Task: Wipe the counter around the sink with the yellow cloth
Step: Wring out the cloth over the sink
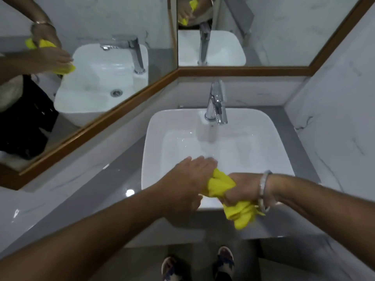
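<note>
The yellow cloth [220,184] is bunched up over the front rim of the white sink [154,126]. My right hand [241,187], with a bangle on its wrist, is closed tightly around the cloth's middle, and one end hangs below the fist past the sink's front edge. My left hand [190,175] grips the cloth's other end, fingers stretched over the basin. The grey counter [113,179] runs around the sink on the left, right and back.
A chrome tap [216,104] stands at the back of the sink. Wood-framed mirrors [129,102] line the left and back walls above the counter. A marble wall [334,118] closes the right side. My feet [223,260] stand on the floor below.
</note>
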A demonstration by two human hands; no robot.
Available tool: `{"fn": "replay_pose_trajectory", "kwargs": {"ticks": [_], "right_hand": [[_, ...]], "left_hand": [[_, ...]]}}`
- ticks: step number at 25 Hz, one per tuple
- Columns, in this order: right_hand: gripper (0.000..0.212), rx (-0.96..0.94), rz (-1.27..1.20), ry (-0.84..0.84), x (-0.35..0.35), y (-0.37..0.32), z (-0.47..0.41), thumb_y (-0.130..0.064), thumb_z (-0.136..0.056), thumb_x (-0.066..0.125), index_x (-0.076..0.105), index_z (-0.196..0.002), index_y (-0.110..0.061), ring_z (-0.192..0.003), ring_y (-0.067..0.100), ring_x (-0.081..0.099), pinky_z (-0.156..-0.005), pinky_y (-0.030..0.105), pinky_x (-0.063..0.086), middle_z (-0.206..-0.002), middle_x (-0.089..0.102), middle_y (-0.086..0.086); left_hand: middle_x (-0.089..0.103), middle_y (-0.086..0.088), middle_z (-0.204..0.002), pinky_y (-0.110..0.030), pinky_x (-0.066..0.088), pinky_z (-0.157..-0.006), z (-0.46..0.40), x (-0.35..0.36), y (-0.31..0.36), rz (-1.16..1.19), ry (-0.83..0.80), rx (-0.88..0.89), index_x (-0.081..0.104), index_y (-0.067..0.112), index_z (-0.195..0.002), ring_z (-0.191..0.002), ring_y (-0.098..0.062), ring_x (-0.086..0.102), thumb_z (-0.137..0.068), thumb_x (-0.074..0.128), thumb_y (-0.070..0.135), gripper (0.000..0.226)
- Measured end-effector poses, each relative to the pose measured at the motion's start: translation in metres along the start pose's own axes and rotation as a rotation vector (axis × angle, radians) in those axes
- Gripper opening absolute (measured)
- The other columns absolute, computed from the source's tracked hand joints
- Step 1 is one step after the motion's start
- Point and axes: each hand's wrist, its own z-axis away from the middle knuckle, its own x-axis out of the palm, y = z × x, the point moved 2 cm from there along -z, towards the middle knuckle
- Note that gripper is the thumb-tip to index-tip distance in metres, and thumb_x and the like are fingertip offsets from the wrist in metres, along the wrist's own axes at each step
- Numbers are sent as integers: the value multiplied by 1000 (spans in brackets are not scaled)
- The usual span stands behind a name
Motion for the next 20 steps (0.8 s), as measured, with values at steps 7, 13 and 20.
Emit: {"fn": "replay_pose_trajectory", "kwargs": {"ticks": [7, 13, 20], "right_hand": [[24, 318, -18, -173, -61, -12, -34, -45, -75, 67, 67, -81, -22, -47, 9, 46, -44, 17, 32, -52, 52, -8], [7, 27, 1052, 328, -95, 10, -100, -25, -73, 61, 59, -71, -19, -60, 26, 61, -54, 28, 48, -64, 60, -1], [20, -764, 1663, 661, -122, 24, -127, -21, -51, 76, 58, -59, -21, -37, 23, 50, -39, 20, 26, -45, 49, 0]], "left_hand": [[63, -3, -95, -32, 35, -58, -104, 15, -36, -300, -343, -74, 58, 19, -102, -83, -28, 64, -90, 55, 23, 13], [63, 4, -68, -36, 59, -70, -135, 67, -52, 233, -945, -420, 67, 13, -84, -69, -22, 68, -86, 64, 31, 18], [41, 9, -41, -15, 23, -36, -105, 139, -13, 1879, -602, -975, 46, 24, -54, -34, -6, 37, -83, 63, 49, 42]]}}
